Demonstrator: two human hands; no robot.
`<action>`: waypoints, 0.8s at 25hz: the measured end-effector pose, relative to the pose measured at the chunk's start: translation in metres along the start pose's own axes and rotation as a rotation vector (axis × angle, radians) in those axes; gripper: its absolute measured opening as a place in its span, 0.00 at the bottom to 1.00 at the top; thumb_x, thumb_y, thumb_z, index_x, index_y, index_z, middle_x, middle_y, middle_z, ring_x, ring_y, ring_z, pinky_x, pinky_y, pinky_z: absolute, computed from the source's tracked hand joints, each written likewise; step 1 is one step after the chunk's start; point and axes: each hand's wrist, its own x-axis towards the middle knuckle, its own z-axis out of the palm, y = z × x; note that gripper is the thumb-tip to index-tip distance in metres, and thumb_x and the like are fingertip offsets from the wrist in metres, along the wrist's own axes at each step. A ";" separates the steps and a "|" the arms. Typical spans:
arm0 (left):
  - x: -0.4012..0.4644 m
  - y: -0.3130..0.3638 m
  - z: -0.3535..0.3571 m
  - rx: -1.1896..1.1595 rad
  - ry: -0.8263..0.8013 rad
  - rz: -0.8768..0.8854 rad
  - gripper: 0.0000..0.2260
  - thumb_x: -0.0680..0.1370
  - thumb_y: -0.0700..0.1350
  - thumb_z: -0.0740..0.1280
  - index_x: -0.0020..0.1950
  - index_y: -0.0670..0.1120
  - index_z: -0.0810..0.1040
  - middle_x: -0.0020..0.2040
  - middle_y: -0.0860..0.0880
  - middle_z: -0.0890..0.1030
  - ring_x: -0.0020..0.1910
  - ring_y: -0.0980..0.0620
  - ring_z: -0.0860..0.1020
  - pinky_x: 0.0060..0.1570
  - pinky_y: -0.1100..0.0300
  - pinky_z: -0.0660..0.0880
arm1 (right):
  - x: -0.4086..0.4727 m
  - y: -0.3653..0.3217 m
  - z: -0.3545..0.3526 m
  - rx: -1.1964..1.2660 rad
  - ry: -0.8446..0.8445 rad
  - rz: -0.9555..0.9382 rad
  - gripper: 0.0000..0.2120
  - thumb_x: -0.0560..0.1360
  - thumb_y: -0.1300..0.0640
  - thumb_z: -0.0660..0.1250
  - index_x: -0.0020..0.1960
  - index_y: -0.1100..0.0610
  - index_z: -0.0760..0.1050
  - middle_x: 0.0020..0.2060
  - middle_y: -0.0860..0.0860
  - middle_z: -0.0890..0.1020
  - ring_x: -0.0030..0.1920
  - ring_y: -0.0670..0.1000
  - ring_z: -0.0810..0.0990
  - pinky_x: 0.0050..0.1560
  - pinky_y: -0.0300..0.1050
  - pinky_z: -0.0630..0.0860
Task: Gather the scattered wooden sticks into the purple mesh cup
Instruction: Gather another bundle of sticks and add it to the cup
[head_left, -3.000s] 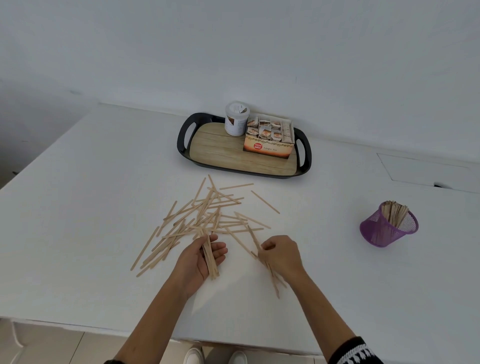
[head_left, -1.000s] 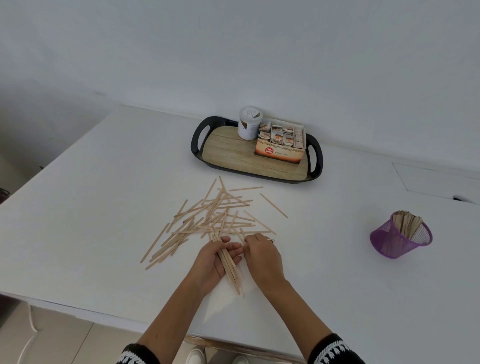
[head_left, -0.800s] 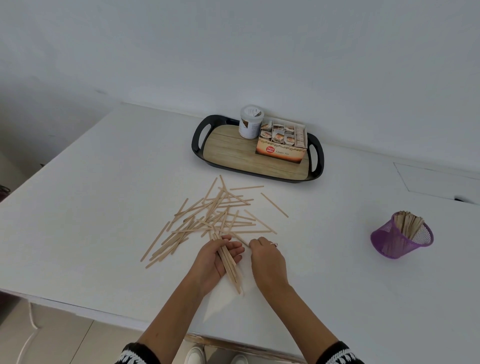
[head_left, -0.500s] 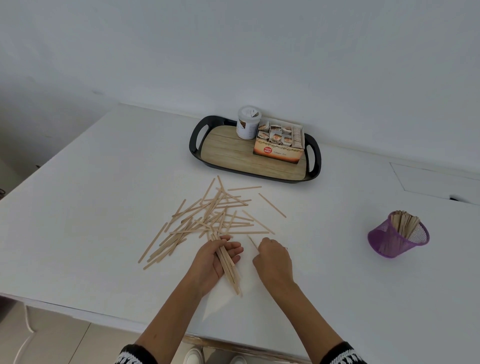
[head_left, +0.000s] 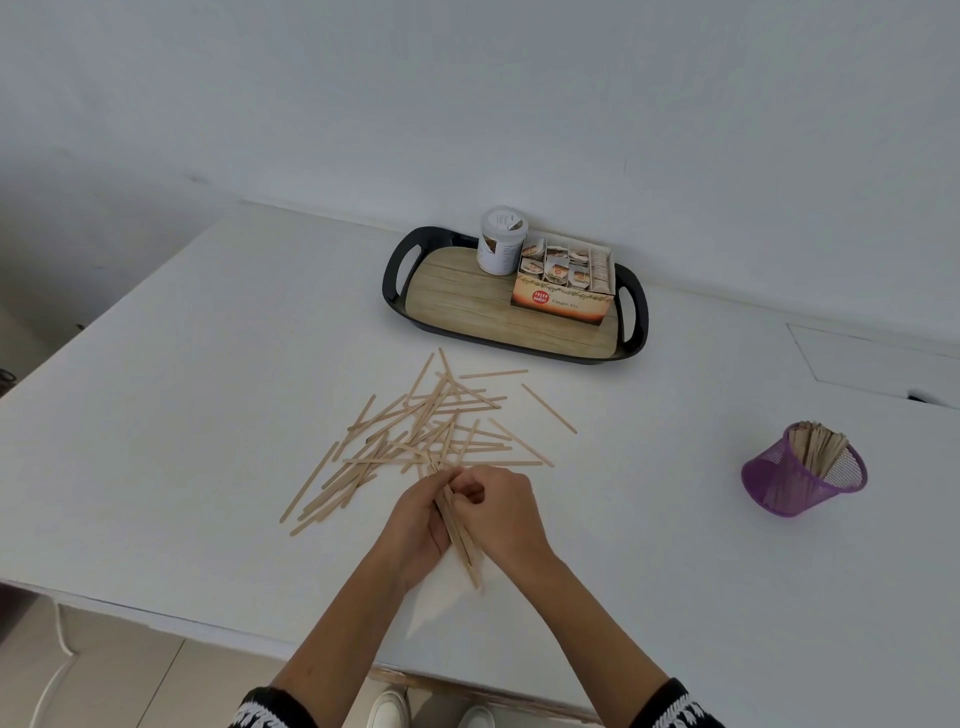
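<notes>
Two hands met over the near edge of the scatter, seen from the head camera. Left hand (head_left: 415, 525) curled round a bundle of sticks (head_left: 460, 535), thumb and fingers closed on it, with the bundle's lower ends poking out toward the table edge. Right hand (head_left: 501, 512) pressed up against the same bundle from the other side, fingers bent and pinching at its upper part, just touching the left fingertips. Exact count within the bundle impossible to tell, several at least.

Directly beyond the grip, and spreading to its left, lay the loose sticks (head_left: 431, 431), crossed over one another in one heap on the white table (head_left: 182, 364); too tangled for an exact count, some dozens. One stray stick (head_left: 549, 409) lay apart, beyond and slightly right of the grip.

Well to the right of the hands stood one purple mesh cup (head_left: 800, 480), tilted, already holding a packed sheaf of sticks.

Far beyond the grip sat one black tray (head_left: 397, 270) with a wood-patterned floor, carrying one white jar (head_left: 500, 248) and one open tea box (head_left: 563, 286), the two touching or nearly so.
</notes>
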 end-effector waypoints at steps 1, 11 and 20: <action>0.000 0.001 0.000 0.014 0.002 0.008 0.14 0.81 0.41 0.58 0.51 0.37 0.83 0.48 0.38 0.84 0.48 0.46 0.83 0.43 0.60 0.80 | -0.001 0.000 0.001 0.026 0.034 -0.013 0.07 0.72 0.61 0.67 0.47 0.55 0.82 0.42 0.46 0.84 0.43 0.41 0.81 0.46 0.30 0.75; -0.013 0.013 0.054 0.205 0.120 0.307 0.22 0.78 0.49 0.65 0.27 0.49 0.62 0.23 0.52 0.59 0.21 0.55 0.56 0.20 0.63 0.57 | -0.016 0.027 0.001 1.292 0.214 0.809 0.07 0.78 0.61 0.62 0.48 0.65 0.77 0.39 0.59 0.82 0.41 0.55 0.81 0.44 0.46 0.78; -0.026 0.014 0.090 0.385 0.102 0.555 0.20 0.76 0.42 0.70 0.31 0.36 0.64 0.22 0.47 0.61 0.21 0.54 0.59 0.23 0.65 0.61 | -0.007 -0.007 0.008 1.812 -0.078 0.727 0.16 0.77 0.58 0.56 0.32 0.59 0.73 0.29 0.52 0.73 0.34 0.50 0.75 0.42 0.41 0.72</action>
